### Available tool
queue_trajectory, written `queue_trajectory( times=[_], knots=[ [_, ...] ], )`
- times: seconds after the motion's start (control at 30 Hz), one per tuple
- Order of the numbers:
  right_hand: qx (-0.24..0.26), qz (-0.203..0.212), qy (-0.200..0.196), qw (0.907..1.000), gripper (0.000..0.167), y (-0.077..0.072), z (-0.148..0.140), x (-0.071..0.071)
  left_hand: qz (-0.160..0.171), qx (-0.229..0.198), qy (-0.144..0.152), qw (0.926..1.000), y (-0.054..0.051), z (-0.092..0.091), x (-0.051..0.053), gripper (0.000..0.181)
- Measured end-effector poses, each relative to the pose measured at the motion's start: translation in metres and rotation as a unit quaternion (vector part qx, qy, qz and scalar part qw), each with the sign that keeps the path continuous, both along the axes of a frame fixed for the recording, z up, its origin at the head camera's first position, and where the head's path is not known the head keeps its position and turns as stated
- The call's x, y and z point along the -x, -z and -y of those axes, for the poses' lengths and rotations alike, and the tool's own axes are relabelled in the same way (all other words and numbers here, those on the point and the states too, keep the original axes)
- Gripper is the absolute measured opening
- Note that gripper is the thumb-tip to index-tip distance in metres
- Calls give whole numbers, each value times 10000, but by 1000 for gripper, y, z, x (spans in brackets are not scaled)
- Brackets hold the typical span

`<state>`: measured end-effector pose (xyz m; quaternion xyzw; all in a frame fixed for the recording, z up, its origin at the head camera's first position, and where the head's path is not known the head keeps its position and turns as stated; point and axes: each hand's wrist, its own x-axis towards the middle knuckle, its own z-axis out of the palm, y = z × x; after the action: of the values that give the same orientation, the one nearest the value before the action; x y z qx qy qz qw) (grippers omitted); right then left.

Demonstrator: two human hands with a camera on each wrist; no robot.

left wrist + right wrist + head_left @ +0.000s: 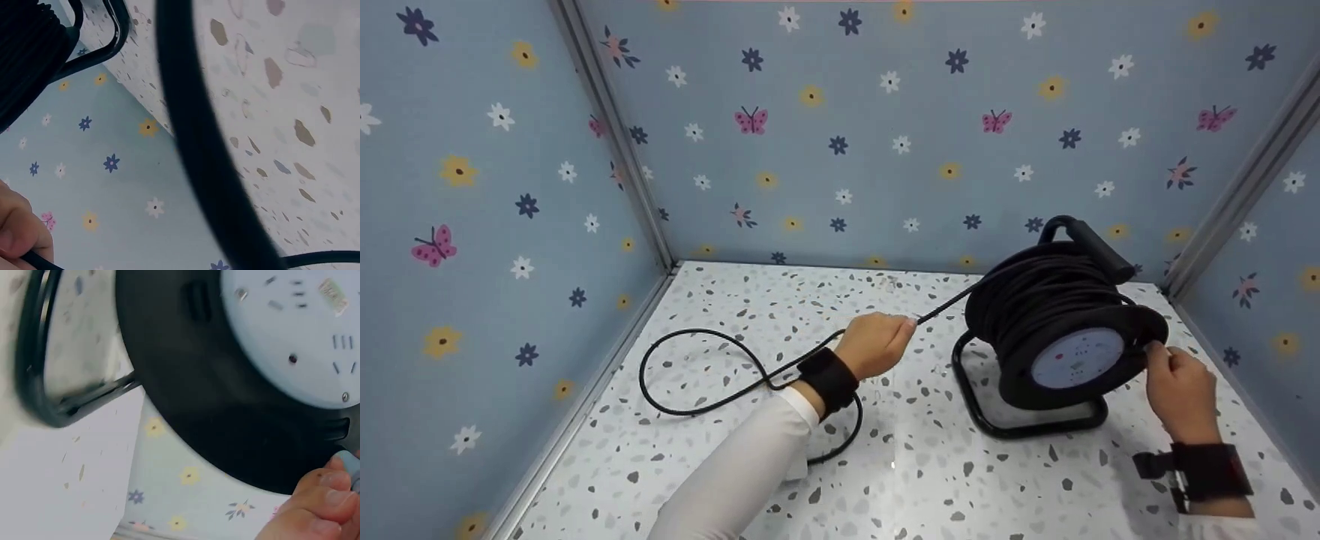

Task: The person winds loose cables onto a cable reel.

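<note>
A black cable reel (1009, 307) stands at the right on a black tubular frame (997, 431), wound with many turns of black cable (952, 302). My left hand (877, 343) grips the cable to the left of the reel, where it runs taut up to the drum. My right hand (1183, 390) is at the near right rim of the reel. In the right wrist view its fingers (332, 495) pinch a light grey-blue knob (350, 464), partly hidden. The reel's pale socket face (1078, 358) points toward me.
Loose cable (690, 412) lies in loops on the speckled white tabletop (915, 480) at left. Beside my left forearm shows a small white piece (796, 469), mostly hidden. Flowered panels (870, 180) enclose the back and sides. The reel's carrying handle (1099, 251) rises at the back.
</note>
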<state>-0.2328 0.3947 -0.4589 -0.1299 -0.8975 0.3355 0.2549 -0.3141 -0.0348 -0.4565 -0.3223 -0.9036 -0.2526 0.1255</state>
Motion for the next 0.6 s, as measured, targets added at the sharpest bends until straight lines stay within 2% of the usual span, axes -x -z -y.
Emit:
queue_trajectory(
  times=[0.17,0.33,0.47,0.6],
  knots=[
    [-364,266,-74,9990,51,10,-3,-1,431,19,35,9991,-5,-19,0,49],
    [-504,636,-509,9954,52,15,-9,-4,768,62,97,9970,-13,-38,-2,50],
    [-508,1122,-847,9888,54,17,-13,-6,876,146,137,9960,-20,-54,-5,51],
    [-384,1618,-1012,9809,56,19,-13,-9,929,347,190,9949,-24,-67,-10,51]
  ],
)
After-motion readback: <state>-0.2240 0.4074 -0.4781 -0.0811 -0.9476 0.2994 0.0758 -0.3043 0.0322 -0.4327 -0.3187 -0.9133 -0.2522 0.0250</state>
